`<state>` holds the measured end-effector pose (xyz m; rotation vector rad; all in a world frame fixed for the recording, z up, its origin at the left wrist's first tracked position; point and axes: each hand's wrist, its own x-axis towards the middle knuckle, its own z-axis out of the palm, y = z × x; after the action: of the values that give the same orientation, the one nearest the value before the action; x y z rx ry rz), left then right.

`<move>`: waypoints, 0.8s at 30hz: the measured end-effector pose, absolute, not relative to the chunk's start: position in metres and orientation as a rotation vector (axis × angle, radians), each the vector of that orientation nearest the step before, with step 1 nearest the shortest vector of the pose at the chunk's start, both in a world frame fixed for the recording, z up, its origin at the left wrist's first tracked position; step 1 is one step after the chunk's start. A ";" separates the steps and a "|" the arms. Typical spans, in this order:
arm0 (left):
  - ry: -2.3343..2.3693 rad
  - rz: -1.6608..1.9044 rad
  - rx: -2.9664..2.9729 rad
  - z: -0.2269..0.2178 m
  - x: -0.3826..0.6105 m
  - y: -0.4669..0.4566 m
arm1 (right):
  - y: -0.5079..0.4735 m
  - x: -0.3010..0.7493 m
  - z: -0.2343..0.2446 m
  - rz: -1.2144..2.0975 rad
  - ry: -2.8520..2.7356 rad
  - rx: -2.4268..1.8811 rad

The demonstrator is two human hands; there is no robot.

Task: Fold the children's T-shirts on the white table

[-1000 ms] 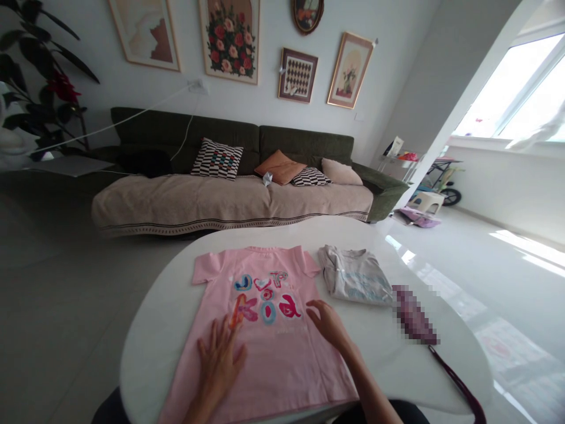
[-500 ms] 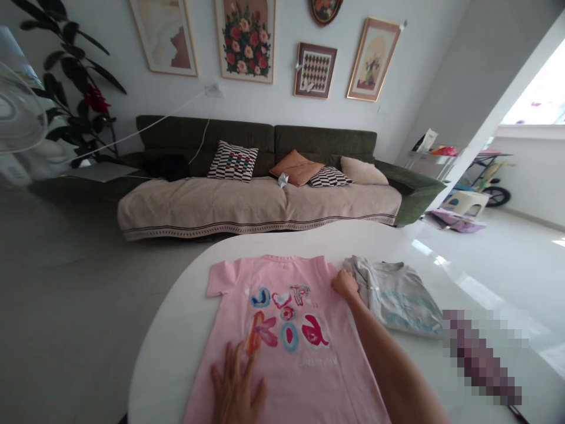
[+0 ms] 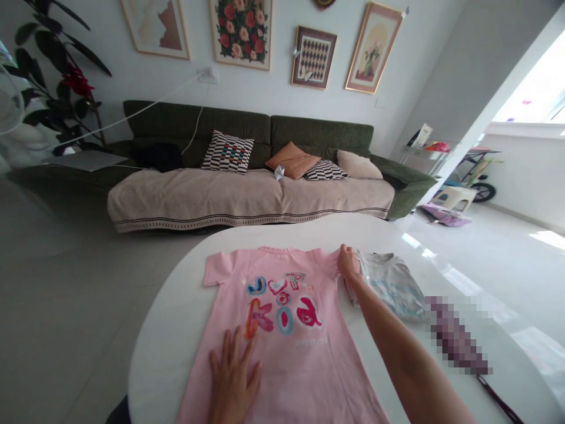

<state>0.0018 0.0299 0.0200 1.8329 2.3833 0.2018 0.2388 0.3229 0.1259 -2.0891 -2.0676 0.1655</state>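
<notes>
A pink T-shirt (image 3: 282,347) with colourful letters lies spread flat, front up, on the white round table (image 3: 168,347). My left hand (image 3: 233,380) rests flat on its lower part, fingers stretched out. My right hand (image 3: 348,262) reaches far out and pinches the shirt's right sleeve, fingers closed on the cloth. Just to the right of that hand lies a folded grey T-shirt (image 3: 392,285), touching the pink one's sleeve area.
A blurred purple object (image 3: 457,344) with a dark strap (image 3: 501,400) lies at the table's right. Beyond the table stands a green sofa (image 3: 247,171) with cushions and a beige cover. A plant (image 3: 57,76) is at the left, a bright window at the right.
My right hand moved from the shirt's middle up to its right sleeve and closed on it. My left hand stayed flat on the shirt. The view shifted slightly.
</notes>
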 end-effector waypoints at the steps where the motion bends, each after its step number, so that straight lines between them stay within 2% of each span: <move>1: 2.368 0.192 1.816 0.022 0.003 0.029 | 0.309 0.228 0.127 0.147 -2.098 -2.036; 4: 2.328 0.160 1.760 0.025 0.006 0.024 | 0.248 0.191 0.108 0.183 -2.273 -1.830; 7: 2.297 0.125 1.711 0.028 0.008 0.017 | 0.189 0.172 0.065 0.308 -2.505 -1.607; 11: 2.349 0.167 1.682 0.039 0.007 0.014 | 0.168 0.189 0.027 0.324 -2.541 -1.655; 15: 2.485 0.232 1.666 0.060 0.000 0.042 | 0.177 0.200 0.032 0.245 -2.477 -1.781; 20: 2.625 0.441 1.660 0.076 -0.018 0.127 | 0.158 0.201 0.037 0.205 -2.452 -1.715; 24: 2.514 0.342 1.682 0.071 -0.054 0.185 | 0.150 0.226 0.022 0.148 -2.371 -1.814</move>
<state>-0.0542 0.1847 0.0714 1.6825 2.5139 0.3420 0.2256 0.1500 0.0223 -1.8140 -2.3706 0.1482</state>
